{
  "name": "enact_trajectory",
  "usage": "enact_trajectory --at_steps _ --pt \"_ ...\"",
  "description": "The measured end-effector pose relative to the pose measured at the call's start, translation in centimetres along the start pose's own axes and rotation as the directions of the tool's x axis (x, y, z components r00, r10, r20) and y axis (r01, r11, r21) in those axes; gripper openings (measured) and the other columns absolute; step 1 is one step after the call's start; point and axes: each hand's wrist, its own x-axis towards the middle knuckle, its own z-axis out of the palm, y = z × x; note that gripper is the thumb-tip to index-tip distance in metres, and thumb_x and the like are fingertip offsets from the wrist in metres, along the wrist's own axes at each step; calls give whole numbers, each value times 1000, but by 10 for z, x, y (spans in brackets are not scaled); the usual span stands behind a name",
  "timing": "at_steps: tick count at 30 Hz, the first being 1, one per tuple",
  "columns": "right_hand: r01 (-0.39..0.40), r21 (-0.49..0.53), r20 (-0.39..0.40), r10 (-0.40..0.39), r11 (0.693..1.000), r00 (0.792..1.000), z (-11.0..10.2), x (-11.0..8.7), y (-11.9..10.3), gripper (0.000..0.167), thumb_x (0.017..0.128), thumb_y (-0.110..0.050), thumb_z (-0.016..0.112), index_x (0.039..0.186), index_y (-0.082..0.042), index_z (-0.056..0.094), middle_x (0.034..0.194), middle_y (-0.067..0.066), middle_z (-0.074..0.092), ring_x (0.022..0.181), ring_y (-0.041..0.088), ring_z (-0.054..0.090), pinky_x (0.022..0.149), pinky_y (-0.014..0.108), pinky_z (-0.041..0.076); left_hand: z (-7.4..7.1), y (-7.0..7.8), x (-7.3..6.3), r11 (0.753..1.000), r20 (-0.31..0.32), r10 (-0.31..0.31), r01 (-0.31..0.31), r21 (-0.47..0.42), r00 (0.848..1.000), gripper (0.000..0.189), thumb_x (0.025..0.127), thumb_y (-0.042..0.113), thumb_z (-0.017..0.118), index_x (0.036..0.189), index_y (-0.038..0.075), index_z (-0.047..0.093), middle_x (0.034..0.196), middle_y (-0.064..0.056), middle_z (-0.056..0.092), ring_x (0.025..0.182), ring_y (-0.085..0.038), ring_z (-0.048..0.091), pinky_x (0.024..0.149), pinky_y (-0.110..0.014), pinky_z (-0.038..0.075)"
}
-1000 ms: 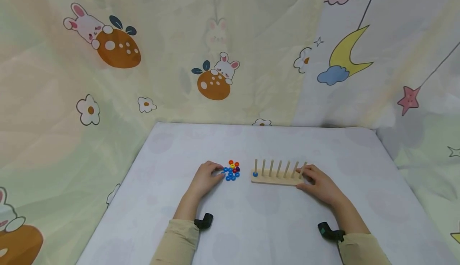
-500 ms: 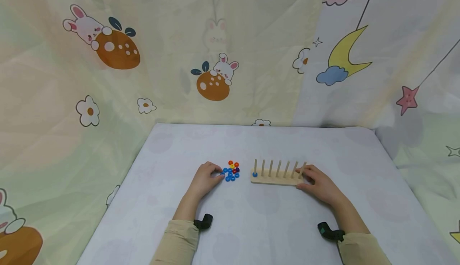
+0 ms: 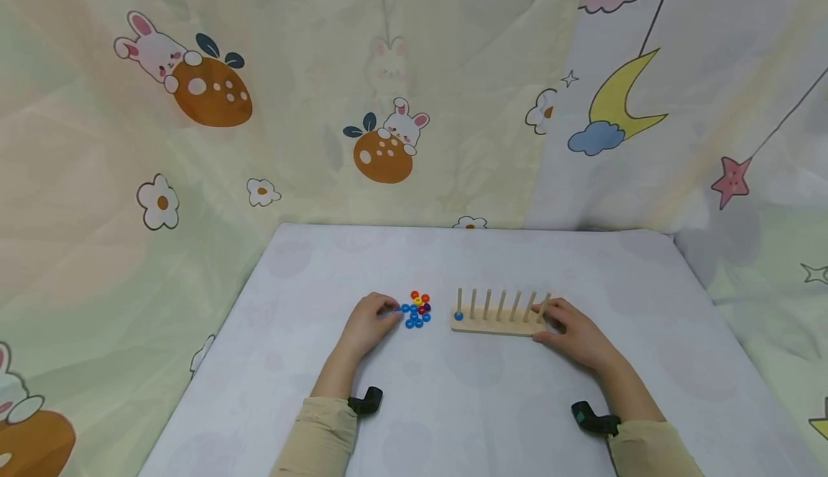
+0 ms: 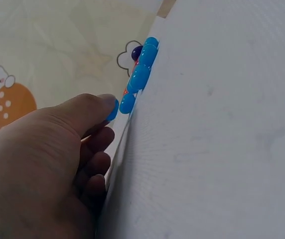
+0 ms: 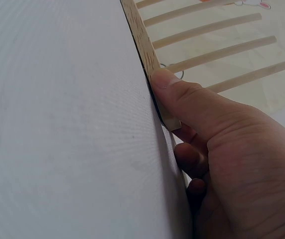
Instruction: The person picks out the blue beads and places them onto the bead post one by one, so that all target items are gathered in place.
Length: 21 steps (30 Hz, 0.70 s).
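My left hand (image 3: pixel 367 327) is at the left side of a small pile of beads (image 3: pixel 415 323) on the table. Between its thumb and fingers it pinches a blue bead (image 4: pixel 113 111), clearest in the left wrist view. Blue, red, orange, yellow and dark purple beads make up the pile. To its right lies a wooden peg board (image 3: pixel 494 327) with several upright pegs. One blue bead (image 3: pixel 458 316) sits at the bottom of the leftmost peg. My right hand (image 3: pixel 578 330) grips the board's right end, its thumb on the front edge in the right wrist view.
A white cloth covers the table (image 3: pixel 479 412). Behind it hangs a printed fabric backdrop (image 3: pixel 291 89) with bunnies, a moon and flowers. Each wrist wears a black camera, one on the left (image 3: pixel 366 401) and one on the right (image 3: pixel 594 419).
The left thumb and fingers have come closer together around the blue bead at the pile's left edge. The right hand and peg board have stayed put; the head view has tilted very slightly.
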Motion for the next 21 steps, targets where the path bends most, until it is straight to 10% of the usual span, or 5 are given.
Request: enact_trajectory --at_steps 21 --pt "1 -11 -2 -1 1000 1000 0 -1 -4 54 85 -47 74 131 -20 63 117 -5 55 95 13 47 80 34 43 -18 48 13 987 -19 90 -92 -128 996 22 94 33 68 113 24 69 94 9 65 83 -12 57 73 -28 51"
